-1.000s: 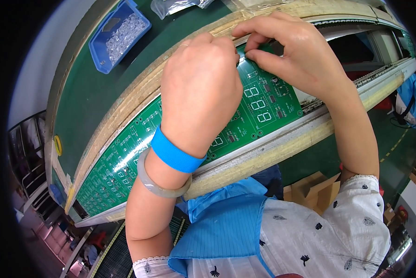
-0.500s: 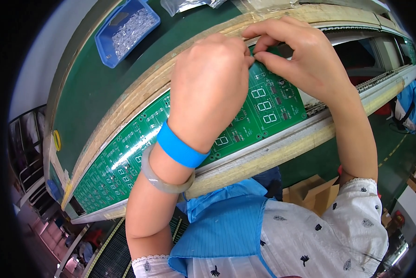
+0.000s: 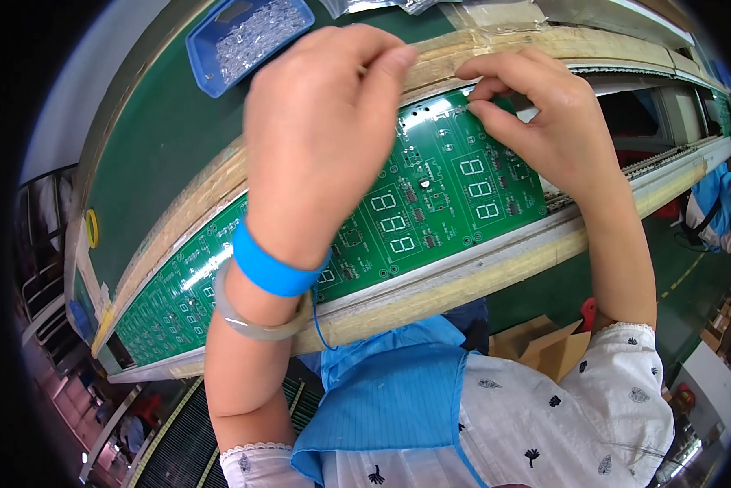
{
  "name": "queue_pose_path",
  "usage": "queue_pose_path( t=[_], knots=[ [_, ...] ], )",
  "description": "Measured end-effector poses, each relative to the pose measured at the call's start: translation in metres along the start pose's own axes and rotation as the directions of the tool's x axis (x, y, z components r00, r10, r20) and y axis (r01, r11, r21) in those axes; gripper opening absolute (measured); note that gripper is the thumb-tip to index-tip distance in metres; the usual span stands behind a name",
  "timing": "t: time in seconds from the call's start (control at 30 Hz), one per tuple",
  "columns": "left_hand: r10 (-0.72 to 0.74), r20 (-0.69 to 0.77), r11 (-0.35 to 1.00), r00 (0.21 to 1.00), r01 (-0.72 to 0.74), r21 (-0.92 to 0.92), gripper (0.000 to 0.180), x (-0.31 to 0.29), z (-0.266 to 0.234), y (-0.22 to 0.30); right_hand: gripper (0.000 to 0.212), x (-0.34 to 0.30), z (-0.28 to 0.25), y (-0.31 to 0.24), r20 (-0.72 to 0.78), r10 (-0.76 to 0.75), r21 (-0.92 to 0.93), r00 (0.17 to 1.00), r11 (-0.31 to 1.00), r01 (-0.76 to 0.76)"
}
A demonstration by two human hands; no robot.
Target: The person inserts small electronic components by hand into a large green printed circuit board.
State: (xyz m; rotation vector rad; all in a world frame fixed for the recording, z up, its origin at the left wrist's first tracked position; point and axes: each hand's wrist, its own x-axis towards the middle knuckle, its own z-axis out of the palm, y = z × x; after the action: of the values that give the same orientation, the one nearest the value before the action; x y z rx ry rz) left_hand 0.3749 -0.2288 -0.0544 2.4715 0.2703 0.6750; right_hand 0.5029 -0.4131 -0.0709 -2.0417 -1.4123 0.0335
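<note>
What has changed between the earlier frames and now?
The left hand has moved left, away from the right hand and nearer the blue tray, uncovering more of the green circuit board. Whether it let anything go can't be told. The right hand stays by the board's far edge, thumb and fingers close together; the tray still holds small clear parts.

Circuit board [image 3: 447, 228]: glossy, smooth. Tray [image 3: 203, 65]: smooth plastic. Ledge [image 3: 207, 183]: rough wood. Wristband [image 3: 276, 264]: matt, cloth-like. Bangle [image 3: 255, 327]: smooth, polished. Apron [image 3: 381, 403]: ribbed cloth. Box [image 3: 559, 358]: matt cardboard.
</note>
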Motion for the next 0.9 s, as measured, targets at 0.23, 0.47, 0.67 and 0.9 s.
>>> queue_pose_path(
  t=[0.23,0.47,0.67,0.9],
  knots=[
    [-0.245,-0.031,0.967,0.969,0.242,-0.083,0.022,-0.001,-0.043,-0.023,0.028,-0.002,0.004,-0.007,-0.042,0.137,0.086,0.99,0.987,-0.133],
    [-0.245,-0.086,0.965,0.966,0.234,-0.116,0.024,-0.007,-0.072,-0.055,0.026,-0.002,0.005,-0.014,-0.033,0.201,0.04,0.979,0.979,-0.199],
    [-0.459,-0.13,0.887,0.879,0.462,-0.005,0.016,0.009,-0.087,-0.012,0.026,0.004,0.0,-0.021,-0.006,0.204,-0.038,0.979,0.978,-0.204],
    [-0.278,-0.125,0.954,0.952,0.289,0.077,0.011,0.014,-0.082,-0.039,0.022,0.039,-0.027,-0.024,0.175,-0.102,-0.383,0.979,0.909,0.163]
  ],
)
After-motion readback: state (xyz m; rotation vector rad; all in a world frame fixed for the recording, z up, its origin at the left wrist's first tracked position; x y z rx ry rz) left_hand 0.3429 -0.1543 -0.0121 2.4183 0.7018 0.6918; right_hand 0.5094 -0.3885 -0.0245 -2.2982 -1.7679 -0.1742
